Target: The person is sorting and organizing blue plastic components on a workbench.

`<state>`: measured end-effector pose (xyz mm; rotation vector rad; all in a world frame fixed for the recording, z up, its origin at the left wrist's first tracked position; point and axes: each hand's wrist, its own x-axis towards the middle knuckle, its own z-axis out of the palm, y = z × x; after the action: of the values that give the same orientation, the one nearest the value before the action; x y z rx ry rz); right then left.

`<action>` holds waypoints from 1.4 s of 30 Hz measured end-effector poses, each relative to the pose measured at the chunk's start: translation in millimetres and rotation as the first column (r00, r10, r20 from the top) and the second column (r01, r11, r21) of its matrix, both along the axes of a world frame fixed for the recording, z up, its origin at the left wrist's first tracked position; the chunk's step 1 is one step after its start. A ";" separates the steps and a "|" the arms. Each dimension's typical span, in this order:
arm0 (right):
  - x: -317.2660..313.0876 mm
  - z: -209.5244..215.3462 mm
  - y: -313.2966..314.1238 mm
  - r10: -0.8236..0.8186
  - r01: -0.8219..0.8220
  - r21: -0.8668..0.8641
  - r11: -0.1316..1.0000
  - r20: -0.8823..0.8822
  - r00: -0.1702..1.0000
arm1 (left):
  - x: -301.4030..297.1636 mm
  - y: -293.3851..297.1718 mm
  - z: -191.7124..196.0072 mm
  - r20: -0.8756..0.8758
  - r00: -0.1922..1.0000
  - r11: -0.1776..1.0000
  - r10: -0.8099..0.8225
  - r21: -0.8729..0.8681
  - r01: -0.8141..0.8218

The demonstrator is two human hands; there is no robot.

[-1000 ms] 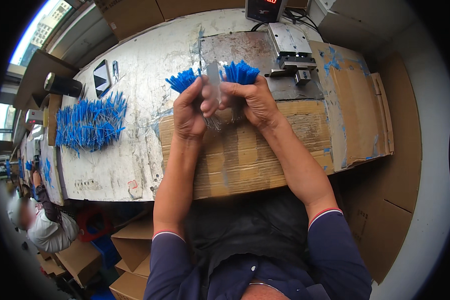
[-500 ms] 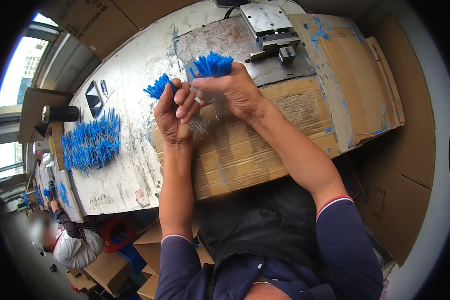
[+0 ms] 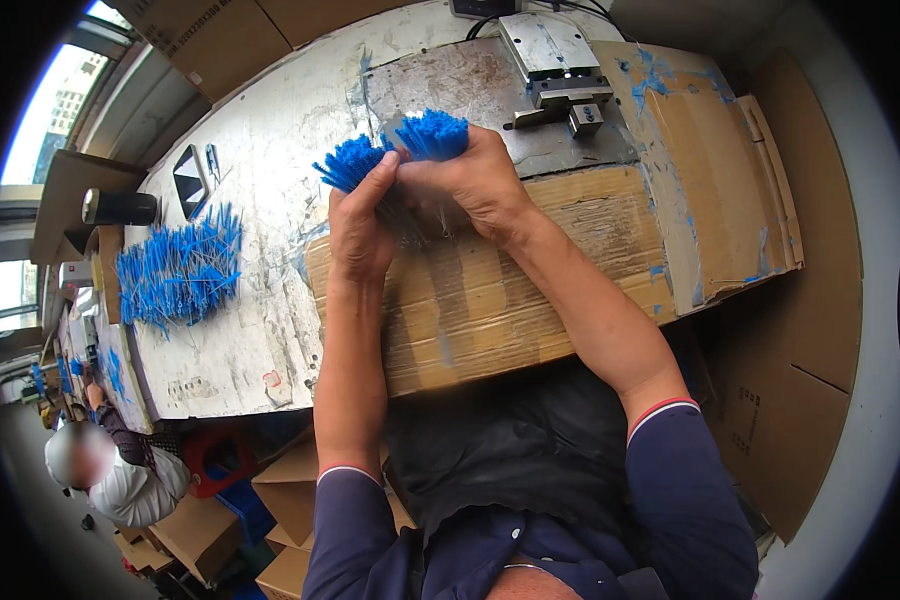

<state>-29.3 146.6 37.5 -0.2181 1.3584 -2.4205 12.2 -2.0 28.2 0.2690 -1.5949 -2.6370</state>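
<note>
My left hand (image 3: 362, 228) is closed round a bundle of small blue-bristled wire brushes (image 3: 351, 164), bristle ends up. A second bundle of blue brushes (image 3: 433, 134) stands in the grip of my right hand (image 3: 488, 190). The two hands meet over the cardboard, with the thumbs close together between the bundles. Thin wire stems hang blurred below the fingers. To the left, a wide heap of the same blue wire brushes (image 3: 178, 272) lies on the worn white table (image 3: 270, 330).
A metal fixture (image 3: 555, 75) is mounted on a steel plate at the back. Flattened cardboard (image 3: 530, 290) covers the front edge. Behind the heap are a black cylinder (image 3: 120, 207) and a black stand (image 3: 189, 182). Another person (image 3: 135, 480) sits at the far left.
My left hand has turned and come closer to the right one. Its fingers, curled in front before, are now behind the bundle, which shows fuller. The view has shifted slightly.
</note>
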 end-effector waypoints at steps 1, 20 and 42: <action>0.7 1.2 0.1 0.008 -0.007 0.003 1.000 -0.001 1.000 | -0.2 -1.9 -1.3 -0.001 1.000 1.000 0.008 0.003 -0.007; -2.5 -5.7 2.6 0.068 -0.067 -0.018 0.998 0.103 0.992 | -1.1 1.6 -0.6 0.000 0.999 0.998 0.043 0.034 -0.043; -2.4 -6.4 1.1 0.060 -0.044 -0.087 0.995 0.189 0.980 | -4.2 0.2 -6.2 -0.022 0.986 0.984 0.167 0.068 -0.165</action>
<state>-31.7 147.7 31.1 -0.0391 1.1562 -2.3869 8.0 -1.8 22.0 0.3499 -1.4124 -2.5579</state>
